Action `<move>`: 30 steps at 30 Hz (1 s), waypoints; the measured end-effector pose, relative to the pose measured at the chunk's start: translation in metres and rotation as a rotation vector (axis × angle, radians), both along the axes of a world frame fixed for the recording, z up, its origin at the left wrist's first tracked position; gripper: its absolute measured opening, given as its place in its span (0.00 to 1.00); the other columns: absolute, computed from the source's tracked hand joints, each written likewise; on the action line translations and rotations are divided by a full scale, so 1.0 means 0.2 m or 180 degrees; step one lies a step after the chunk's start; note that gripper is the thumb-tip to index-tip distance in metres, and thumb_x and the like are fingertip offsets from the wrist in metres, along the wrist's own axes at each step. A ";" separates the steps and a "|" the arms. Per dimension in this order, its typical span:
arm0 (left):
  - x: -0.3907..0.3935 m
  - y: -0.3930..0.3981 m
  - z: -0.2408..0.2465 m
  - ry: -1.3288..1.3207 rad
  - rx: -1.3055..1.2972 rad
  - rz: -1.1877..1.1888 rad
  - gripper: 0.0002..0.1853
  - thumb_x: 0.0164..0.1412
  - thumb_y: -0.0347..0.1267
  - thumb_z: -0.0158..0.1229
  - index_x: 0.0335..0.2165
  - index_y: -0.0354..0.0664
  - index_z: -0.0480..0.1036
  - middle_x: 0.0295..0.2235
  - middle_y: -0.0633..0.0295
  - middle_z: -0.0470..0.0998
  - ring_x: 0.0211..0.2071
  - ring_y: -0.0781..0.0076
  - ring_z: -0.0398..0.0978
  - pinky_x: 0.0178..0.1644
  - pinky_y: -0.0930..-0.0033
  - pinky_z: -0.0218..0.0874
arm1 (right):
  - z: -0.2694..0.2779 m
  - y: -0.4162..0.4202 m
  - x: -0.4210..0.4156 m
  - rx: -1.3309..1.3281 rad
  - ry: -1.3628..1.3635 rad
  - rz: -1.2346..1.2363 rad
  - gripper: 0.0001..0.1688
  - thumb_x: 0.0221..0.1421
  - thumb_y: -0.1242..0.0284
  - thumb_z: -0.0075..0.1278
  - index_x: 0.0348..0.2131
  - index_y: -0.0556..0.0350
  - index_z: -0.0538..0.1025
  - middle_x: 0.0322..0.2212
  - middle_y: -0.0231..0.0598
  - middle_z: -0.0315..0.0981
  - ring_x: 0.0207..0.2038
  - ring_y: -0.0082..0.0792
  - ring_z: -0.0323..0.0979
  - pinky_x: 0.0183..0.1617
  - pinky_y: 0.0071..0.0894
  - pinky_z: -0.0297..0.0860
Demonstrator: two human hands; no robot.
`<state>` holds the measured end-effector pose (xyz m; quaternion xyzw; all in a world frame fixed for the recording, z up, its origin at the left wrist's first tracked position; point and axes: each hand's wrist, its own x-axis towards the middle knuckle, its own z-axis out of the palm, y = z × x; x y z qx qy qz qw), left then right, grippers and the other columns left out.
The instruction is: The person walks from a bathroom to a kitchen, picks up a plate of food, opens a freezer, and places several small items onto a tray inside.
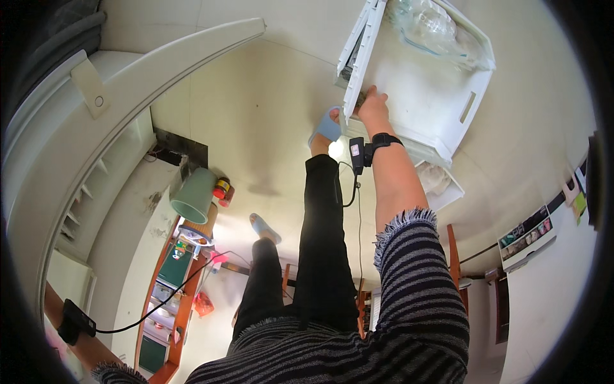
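My right hand (376,108) is at the near left side of a white plastic bin (412,96), beside its raised side panel (367,53). The thumb and a finger show. The other fingers are partly hidden by the panel, next to something small and brownish, so whether they grip it cannot be told. Clear plastic bags (431,26) lie in the far end of the bin. My left hand is out of view. Only its forearm shows at the lower left, partly behind a large white curved door-like panel (120,91). Both forearms wear black straps with a cabled device.
A pale green bucket (195,194) and red-lidded jars (222,187) stand on the floor at the left. A smaller white container (443,194) sits by the bin's near right corner. A thin cable (360,230) runs beside my legs. A wooden-framed cabinet (175,283) is at lower left.
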<state>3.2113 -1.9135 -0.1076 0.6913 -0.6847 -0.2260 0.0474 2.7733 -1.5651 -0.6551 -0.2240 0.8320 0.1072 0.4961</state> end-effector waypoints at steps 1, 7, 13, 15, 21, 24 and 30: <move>0.02 -0.01 0.00 0.0001 0.0017 0.0000 0.33 0.66 0.51 0.27 0.55 0.39 0.59 0.53 0.56 0.65 0.53 0.63 0.65 0.57 0.62 0.55 | 0.00 0.01 -0.01 -0.0020 -0.0003 0.0057 0.44 0.37 0.66 0.65 0.52 0.47 0.59 0.46 0.54 0.56 0.44 0.58 0.68 0.45 0.47 0.69; 0.05 0.01 -0.01 0.0050 0.0047 0.0045 0.32 0.66 0.51 0.27 0.55 0.38 0.59 0.52 0.56 0.66 0.52 0.64 0.65 0.57 0.62 0.55 | 0.03 0.00 -0.02 -0.0147 -0.0012 0.0219 0.40 0.38 0.68 0.64 0.50 0.46 0.62 0.42 0.54 0.60 0.41 0.58 0.69 0.45 0.46 0.69; 0.01 0.00 0.02 0.0105 0.0017 -0.0007 0.32 0.67 0.51 0.27 0.55 0.38 0.59 0.52 0.56 0.66 0.52 0.64 0.65 0.57 0.63 0.55 | -0.04 0.05 -0.02 -0.0350 -0.0017 0.0153 0.41 0.35 0.65 0.65 0.49 0.51 0.64 0.41 0.56 0.63 0.42 0.58 0.69 0.46 0.47 0.68; 0.03 0.00 0.02 0.0153 0.0015 -0.0026 0.32 0.67 0.51 0.27 0.55 0.38 0.59 0.52 0.56 0.66 0.52 0.64 0.65 0.57 0.63 0.55 | -0.04 0.07 -0.05 -0.0409 -0.0099 0.0120 0.42 0.35 0.63 0.65 0.49 0.54 0.64 0.41 0.57 0.65 0.42 0.59 0.69 0.46 0.47 0.68; 0.09 -0.01 0.00 0.0398 -0.0013 -0.0109 0.32 0.67 0.51 0.27 0.55 0.38 0.59 0.51 0.56 0.66 0.52 0.65 0.65 0.57 0.63 0.55 | 0.12 0.13 -0.12 -0.0479 0.0133 -0.0059 0.38 0.42 0.64 0.60 0.51 0.57 0.64 0.44 0.57 0.65 0.44 0.55 0.67 0.48 0.45 0.66; 0.06 -0.03 0.05 0.0538 -0.0067 -0.0231 0.32 0.67 0.51 0.26 0.55 0.38 0.60 0.51 0.56 0.66 0.52 0.65 0.65 0.57 0.64 0.55 | 0.30 0.14 -0.11 -0.0878 0.0580 -0.0112 0.30 0.48 0.68 0.53 0.50 0.56 0.65 0.44 0.54 0.64 0.47 0.53 0.65 0.50 0.44 0.64; 0.07 -0.24 -0.08 0.1284 -0.0343 -0.1078 0.33 0.65 0.52 0.32 0.53 0.37 0.62 0.49 0.53 0.68 0.50 0.64 0.67 0.56 0.64 0.55 | 0.68 0.29 0.06 -0.2092 0.1341 0.0206 0.24 0.48 0.64 0.53 0.44 0.55 0.69 0.42 0.49 0.66 0.45 0.49 0.66 0.47 0.45 0.65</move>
